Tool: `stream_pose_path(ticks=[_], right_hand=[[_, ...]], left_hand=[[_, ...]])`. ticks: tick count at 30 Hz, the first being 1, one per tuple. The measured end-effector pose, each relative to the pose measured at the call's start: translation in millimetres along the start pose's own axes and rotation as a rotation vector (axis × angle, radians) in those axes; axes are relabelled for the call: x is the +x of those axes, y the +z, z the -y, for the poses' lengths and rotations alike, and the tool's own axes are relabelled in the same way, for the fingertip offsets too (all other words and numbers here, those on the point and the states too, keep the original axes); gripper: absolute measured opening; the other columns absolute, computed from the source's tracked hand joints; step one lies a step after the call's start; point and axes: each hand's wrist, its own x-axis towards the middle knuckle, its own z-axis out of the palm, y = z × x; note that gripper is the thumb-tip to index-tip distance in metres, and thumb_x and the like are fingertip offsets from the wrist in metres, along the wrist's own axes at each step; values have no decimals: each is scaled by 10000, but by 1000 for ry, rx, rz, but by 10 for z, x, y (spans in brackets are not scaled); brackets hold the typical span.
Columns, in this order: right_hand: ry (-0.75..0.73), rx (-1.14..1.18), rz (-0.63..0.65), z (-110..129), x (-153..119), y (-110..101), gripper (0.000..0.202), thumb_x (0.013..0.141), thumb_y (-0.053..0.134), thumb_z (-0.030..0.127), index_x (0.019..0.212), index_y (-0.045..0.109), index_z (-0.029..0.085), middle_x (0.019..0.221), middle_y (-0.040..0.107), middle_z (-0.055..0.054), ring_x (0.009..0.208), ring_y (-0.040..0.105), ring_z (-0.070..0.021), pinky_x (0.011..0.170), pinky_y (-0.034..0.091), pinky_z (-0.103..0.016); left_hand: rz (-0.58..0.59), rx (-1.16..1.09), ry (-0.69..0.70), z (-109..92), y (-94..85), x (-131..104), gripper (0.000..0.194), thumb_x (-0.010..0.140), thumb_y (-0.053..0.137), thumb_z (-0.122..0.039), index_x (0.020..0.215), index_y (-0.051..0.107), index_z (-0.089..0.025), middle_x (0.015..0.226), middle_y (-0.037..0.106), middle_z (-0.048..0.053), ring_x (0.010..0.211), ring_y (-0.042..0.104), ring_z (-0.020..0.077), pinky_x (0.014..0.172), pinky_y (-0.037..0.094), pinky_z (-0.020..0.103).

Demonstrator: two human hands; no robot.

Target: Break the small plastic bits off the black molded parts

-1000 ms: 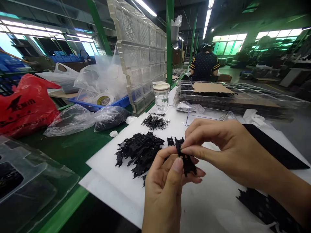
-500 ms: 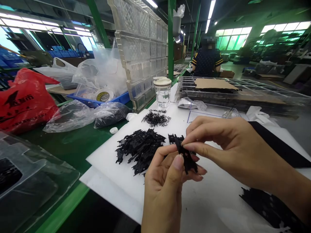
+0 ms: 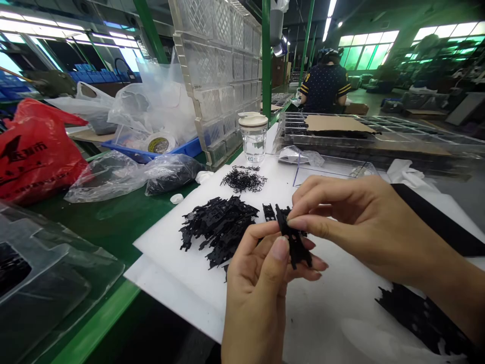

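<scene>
My left hand (image 3: pixel 261 278) holds a thin black plastic part (image 3: pixel 296 247) with notched ends and small holes between thumb and fingers. The thumb and forefinger of my right hand (image 3: pixel 348 217) are pinched at the upper part of the same piece; any smaller thing between those fingertips is hidden. Left of my hands lies a heap of similar black plastic parts (image 3: pixel 220 225) on a white sheet (image 3: pixel 322 308). Behind it sits a small pile of thin, bent black pieces (image 3: pixel 243 179). More flat black parts (image 3: pixel 420 316) lie under my right forearm.
A lidded cup (image 3: pixel 253 136) of clear liquid stands at the sheet's back edge. Clear trays (image 3: pixel 341 132) are stacked at the back right. Plastic bags, a red bag (image 3: pixel 38 151) and a blue tray (image 3: pixel 193 146) occupy the left. A person (image 3: pixel 326 83) sits farther back.
The view has shifted slightly. Both hands stay together at the black plastic part, which has turned a little, with the right fingertips still pinched at its upper part.
</scene>
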Motion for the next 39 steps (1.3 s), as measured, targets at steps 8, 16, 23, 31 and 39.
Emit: stream_pose_path(ticks=[8,16,23,31,39], right_hand=[[-16,-48,-5,4,-2,4,73,866,836,227,796,814,236,865,684,-19,693,681,-131,599,588,-223],[-22,-47,0,3,-14,11,75,852,845,201,797,813,241,869,682,-11,694,682,-127,596,589,-220],[21,33,14,1,-18,19,91,858,831,164,802,796,226,891,669,0,682,685,-110,605,601,-207],[42,37,8,-10,-24,25,82,849,845,217,812,774,201,888,680,-23,627,682,-121,544,605,-219],[38,24,18,-3,-40,25,91,868,821,164,812,766,211,902,667,8,602,684,-89,600,609,-204]], left_hand=[[-5,-13,-13,-18,12,-2,61,983,693,-210,1010,677,-157,817,788,51,684,750,124,643,586,172],[8,-30,-19,-20,18,14,51,993,674,-203,989,692,-155,803,783,48,683,746,120,645,585,167],[17,-30,-32,-28,19,5,54,1015,639,-192,987,669,-156,804,783,37,694,749,109,657,586,153],[20,-29,-32,-34,22,-1,61,1021,626,-185,980,663,-158,806,776,31,696,742,101,667,583,151],[30,-37,-36,-29,25,-15,53,1021,626,-184,981,653,-162,807,780,39,699,745,107,656,573,149]])
